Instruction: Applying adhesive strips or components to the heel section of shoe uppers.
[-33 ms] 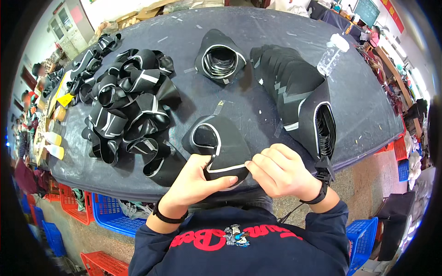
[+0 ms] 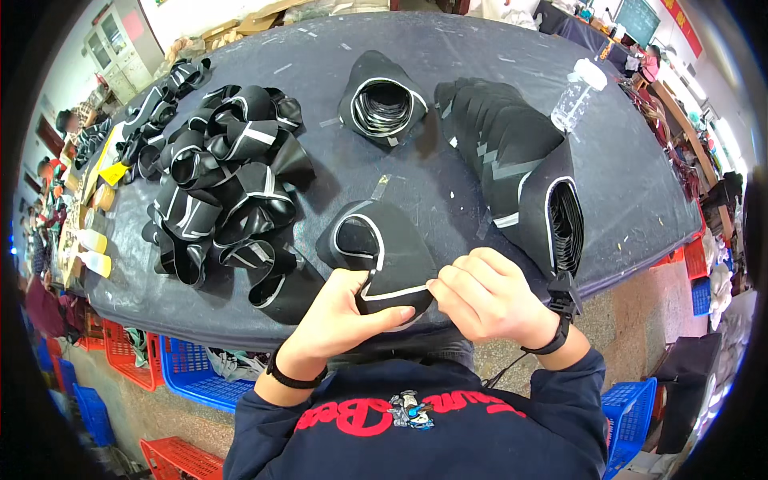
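A curved black piece of material with white edging [image 2: 400,248] lies at the table's near edge in front of me. My left hand [image 2: 344,312] grips its lower left part, thumb lying along the white-edged rim and the other fingers partly hidden beneath. At the piece's right corner, my right hand [image 2: 480,296] pinches the edge between thumb and curled fingers. Just beyond stands a nested stack of similar black pieces [image 2: 376,76]. To the right, a longer nested row of them [image 2: 504,144] reaches toward the near edge. Loose curled black pieces [image 2: 232,152] form a heap on the left.
A clear bottle with a white lid [image 2: 578,88] stands at the far right of the dark table [image 2: 320,48]. Blue crates [image 2: 200,372] and red crates [image 2: 180,460] sit on the floor. At far left are bottles of yellowish liquid [image 2: 94,252] and other people.
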A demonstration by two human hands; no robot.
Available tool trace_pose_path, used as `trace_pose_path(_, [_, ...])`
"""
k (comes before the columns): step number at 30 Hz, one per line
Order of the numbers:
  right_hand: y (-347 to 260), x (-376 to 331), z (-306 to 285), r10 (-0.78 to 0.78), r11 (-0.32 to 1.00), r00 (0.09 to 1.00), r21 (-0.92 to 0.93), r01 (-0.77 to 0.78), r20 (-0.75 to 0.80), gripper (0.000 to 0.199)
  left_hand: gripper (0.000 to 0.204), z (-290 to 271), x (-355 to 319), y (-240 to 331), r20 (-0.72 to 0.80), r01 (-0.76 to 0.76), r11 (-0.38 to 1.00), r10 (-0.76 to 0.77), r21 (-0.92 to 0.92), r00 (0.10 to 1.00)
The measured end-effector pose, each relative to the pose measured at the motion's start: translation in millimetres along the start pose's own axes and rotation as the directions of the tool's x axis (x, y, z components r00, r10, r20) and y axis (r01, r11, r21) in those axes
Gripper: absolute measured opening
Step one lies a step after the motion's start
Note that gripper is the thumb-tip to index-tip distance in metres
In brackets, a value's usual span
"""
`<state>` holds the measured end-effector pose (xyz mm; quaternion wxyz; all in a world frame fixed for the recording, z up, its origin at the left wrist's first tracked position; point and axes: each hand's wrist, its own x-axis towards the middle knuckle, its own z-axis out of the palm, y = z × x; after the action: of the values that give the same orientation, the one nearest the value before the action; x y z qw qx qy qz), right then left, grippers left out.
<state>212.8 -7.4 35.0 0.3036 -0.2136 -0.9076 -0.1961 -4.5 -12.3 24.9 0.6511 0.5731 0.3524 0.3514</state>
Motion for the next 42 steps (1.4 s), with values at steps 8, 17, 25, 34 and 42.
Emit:
trace_pose_path(8, [7, 3, 0, 0.044, 0.999, 0.999, -0.015, -0.044, -0.019, 0.023, 0.027, -7, -8, -3, 0.096, -0.141, 0.95, 0.119, 0.278, 0.988])
trace_pose_path(17, [1, 23, -2, 0.072, 0.996, 0.995, 0.052, -0.068, -0.071, 0.029, 0.02, 15, 21, -28, -0.3, -0.158, 0.921, 0.273, 0.357, 0.914])
trace_pose_path(25, [-17, 7, 9, 0.473, 0.433, 0.841, 0.762, -0.481, 0.263, 0.021, 0.018, 20, 34, -23, -0.385, -0.304, 0.948, 0.317, 0.096, 0.867])
trace_pose_path(34, [-14, 0, 33, 0.473, 0.364, 0.829, 0.79, -0.493, 0.299, 0.017, 0.023, -4, 25, -11, -0.289, -0.214, 0.926, 0.121, -0.312, 0.949])
trace_pose_path(42, [-21, 2, 44, 0.438, 0.449, 0.865, 0.773, -0.448, 0.247, 0.017, 0.04, -16, 38, -13, -0.337, -0.154, 0.987, 0.132, -0.038, 0.932])
